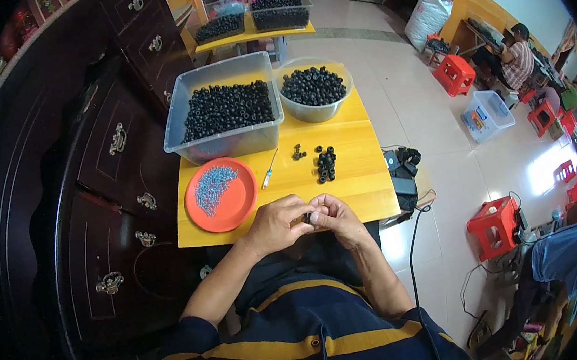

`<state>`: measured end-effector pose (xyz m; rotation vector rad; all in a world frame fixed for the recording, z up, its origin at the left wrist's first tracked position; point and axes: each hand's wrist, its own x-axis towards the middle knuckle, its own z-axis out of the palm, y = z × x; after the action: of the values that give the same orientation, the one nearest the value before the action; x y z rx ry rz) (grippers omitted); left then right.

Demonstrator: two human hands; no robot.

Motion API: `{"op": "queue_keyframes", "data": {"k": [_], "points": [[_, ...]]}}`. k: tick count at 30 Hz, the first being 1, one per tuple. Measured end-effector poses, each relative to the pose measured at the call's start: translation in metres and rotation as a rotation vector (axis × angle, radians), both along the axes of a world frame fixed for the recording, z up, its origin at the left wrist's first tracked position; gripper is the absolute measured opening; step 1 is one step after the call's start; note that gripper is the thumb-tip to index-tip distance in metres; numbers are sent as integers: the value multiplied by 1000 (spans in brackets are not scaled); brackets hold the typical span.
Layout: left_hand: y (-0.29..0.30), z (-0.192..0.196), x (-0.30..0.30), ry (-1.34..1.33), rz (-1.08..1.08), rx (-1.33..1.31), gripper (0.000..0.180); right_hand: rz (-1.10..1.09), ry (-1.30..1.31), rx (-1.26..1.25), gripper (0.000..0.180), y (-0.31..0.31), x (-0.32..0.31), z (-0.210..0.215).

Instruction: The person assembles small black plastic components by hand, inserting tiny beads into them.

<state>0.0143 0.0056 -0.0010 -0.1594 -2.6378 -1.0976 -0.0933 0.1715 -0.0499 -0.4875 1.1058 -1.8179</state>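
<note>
Close to the near edge of the yellow table (358,194), my left hand (278,223) and my right hand (338,218) meet at the fingertips. Between them they pinch a small black round part (308,217), mostly covered by the fingers. An orange-red plate (249,200) with a heap of small silvery screws (212,189) lies left of my hands. Beyond my hands rests a thin screwdriver (269,171) with a pale blue and white handle. Several loose black round parts (327,163) are grouped to the right, with a few smaller black pieces (298,153) beside them.
A large clear bin (225,140) and a round clear tub (317,114), both holding black parts, stand at the table's far side. A dark drawer cabinet (118,188) lines the left. A black cable (414,265) hangs at the right. Two people work farther right, among red stools (493,227).
</note>
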Motion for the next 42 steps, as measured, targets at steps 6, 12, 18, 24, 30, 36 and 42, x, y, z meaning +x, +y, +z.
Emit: {"op": "queue_keyframes", "data": {"k": [6, 12, 18, 24, 30, 36, 42], "points": [[1, 4, 4, 30, 26, 29, 31, 29, 6, 64, 19, 5, -1, -13], [-12, -13, -1, 115, 71, 42, 28, 13, -56, 80, 14, -10, 2, -13], [-7, 0, -11, 157, 63, 73, 25, -22, -148, -30, 18, -9, 0, -7], [-2, 1, -6, 174, 67, 80, 25, -51, -149, -15, 19, -7, 5, -6], [-2, -2, -3, 174, 79, 55, 22, -41, -224, -47, 17, -8, 12, -8], [2, 4, -6, 130, 129, -58, 21, -122, -230, -24, 17, -12, 12, -17], [3, 2, -6, 199, 126, -28, 20, -144, -263, -70, 16, -15, 15, -16]]}}
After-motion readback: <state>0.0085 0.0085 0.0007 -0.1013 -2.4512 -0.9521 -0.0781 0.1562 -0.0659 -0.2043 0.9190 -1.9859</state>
